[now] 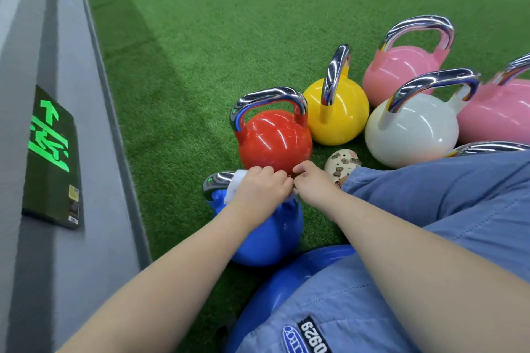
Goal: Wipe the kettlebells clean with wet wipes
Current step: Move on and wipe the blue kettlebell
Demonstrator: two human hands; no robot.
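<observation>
Left hand (pixel 259 186) clenched round white wet wipe (pixel 236 185), pressed on chrome handle of blue kettlebell (pixel 266 235) on green turf (pixel 229 23). Right hand (pixel 311 183) fingers curled at handle's other end, pinching wipe edge; contact mostly hidden by knuckles. Glossy round bodies, polished steel handles: red kettlebell (pixel 274 137) just behind hands, yellow kettlebell (pixel 338 112), white kettlebell (pixel 410 129), pink kettlebell (pixel 401 71) beyond. Second pink one cut off at right edge. Blue handle largely covered. Grey wall (pixel 43 37) left, glowing green exit sign (pixel 51 157).
</observation>
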